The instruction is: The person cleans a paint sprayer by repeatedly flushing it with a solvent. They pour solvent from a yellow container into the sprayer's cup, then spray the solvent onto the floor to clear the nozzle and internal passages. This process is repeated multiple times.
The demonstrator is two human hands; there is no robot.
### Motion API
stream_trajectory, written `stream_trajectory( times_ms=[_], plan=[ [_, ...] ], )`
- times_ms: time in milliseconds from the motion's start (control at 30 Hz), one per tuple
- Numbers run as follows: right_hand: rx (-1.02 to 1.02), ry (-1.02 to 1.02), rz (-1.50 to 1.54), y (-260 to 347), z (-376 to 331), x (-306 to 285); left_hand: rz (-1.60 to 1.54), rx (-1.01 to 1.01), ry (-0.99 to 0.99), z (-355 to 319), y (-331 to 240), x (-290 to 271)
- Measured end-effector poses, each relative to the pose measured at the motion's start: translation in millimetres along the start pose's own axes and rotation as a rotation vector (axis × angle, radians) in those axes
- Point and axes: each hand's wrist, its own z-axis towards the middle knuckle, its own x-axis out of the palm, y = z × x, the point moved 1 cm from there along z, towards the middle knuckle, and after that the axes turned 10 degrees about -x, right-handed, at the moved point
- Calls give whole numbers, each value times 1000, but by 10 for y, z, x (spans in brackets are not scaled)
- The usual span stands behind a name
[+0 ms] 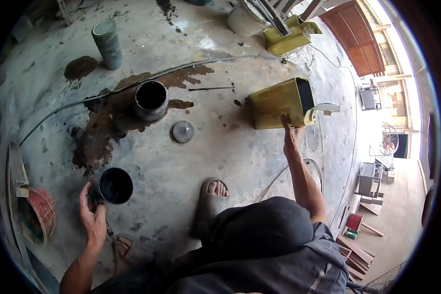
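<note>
My left hand is closed at the near left side of a round dark cup, open at the top with a black inside. Its exact grip there is partly hidden. To the right, my right hand holds the near side of a yellow, box-shaped jerrycan with a cut-open end. That dark opening faces right, beside a pale flap. Between the hands stand an open metal can with a dark inside and a small grey round lid or dome-like piece.
Dark brown wet stains spread around the open can. A grey cable crosses the floor past a thin rod. Farther off are a tall grey canister, a white bucket and another yellow container. A red basin lies at left.
</note>
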Motion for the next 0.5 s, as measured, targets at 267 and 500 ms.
stream_trajectory(
  times_ms=[267,500],
  plan=[
    [-191,97,13,-90,120,-76,17,-50,-73,52,-95,-98],
    [-275,320,-174,286,-18,-494,110,-116,-192,-66,-105,-185]
  ],
)
